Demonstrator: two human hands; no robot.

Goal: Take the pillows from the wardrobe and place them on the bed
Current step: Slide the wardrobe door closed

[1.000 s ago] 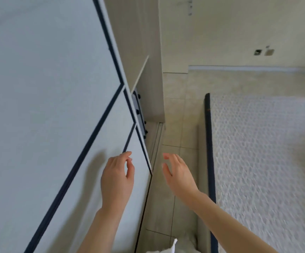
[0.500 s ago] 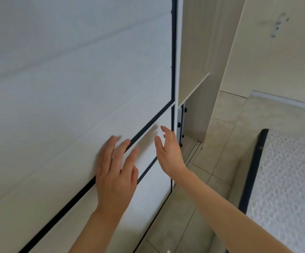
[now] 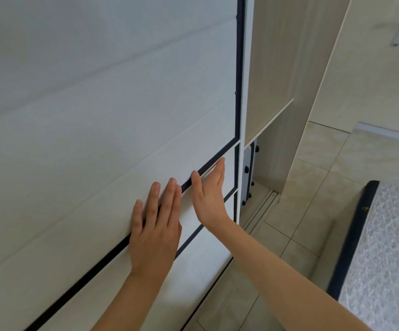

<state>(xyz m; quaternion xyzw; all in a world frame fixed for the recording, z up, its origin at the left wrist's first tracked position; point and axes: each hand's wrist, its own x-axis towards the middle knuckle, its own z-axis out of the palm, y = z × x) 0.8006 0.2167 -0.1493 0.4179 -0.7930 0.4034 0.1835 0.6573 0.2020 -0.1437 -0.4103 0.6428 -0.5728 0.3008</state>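
A white sliding wardrobe door (image 3: 103, 103) with dark blue trim lines fills the left of the view. My left hand (image 3: 155, 230) lies flat on it with straight fingers, across a dark trim line. My right hand (image 3: 209, 194) presses on the door just to the right, fingers straight, close to the door's right edge. Behind that edge the wardrobe's pale wood interior (image 3: 272, 68) shows, with a shelf. The bed (image 3: 384, 247), a white quilted mattress with a dark border, is at the lower right. No pillows are visible.
A floor track (image 3: 262, 206) runs along the wardrobe's base. A grey object with black knobs (image 3: 249, 173) stands in the lower compartment. Beige floor tiles (image 3: 313, 199) lie between wardrobe and bed. A cream wall rises at the upper right.
Both hands have moved up and forward onto the door and now lie flat on it. The view has turned left toward the wardrobe, so less of the bed shows.
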